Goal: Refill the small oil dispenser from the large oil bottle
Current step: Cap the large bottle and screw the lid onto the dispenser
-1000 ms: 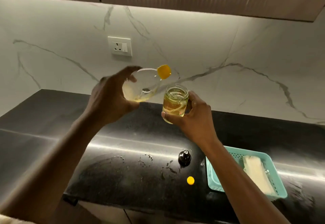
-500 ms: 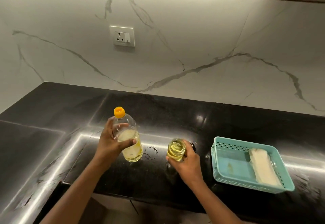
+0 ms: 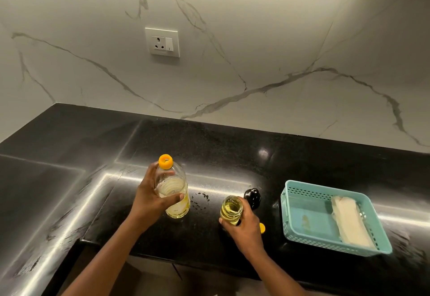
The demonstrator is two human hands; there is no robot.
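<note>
Dispenser: small oil dispenser (image 3: 231, 209), lidless, oil inside, near the counter's (image 3: 209, 147) front edge.
Right hand: right hand (image 3: 244, 228) grips the dispenser.
Bottle: large oil bottle (image 3: 174, 193) upright, just left.
Left hand: left hand (image 3: 150, 200) wraps round the bottle.
Far right: teal basket (image 3: 288, 205).

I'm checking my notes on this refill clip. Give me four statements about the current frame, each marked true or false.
1. The left hand grips the large oil bottle, which stands upright. True.
2. The small dispenser wears its black top. False: its mouth is open; the black top stands on the counter beside it.
3. The teal basket holds a folded white cloth. True.
4. The small dispenser is empty. False: the right hand holds it with yellow oil inside.
</note>
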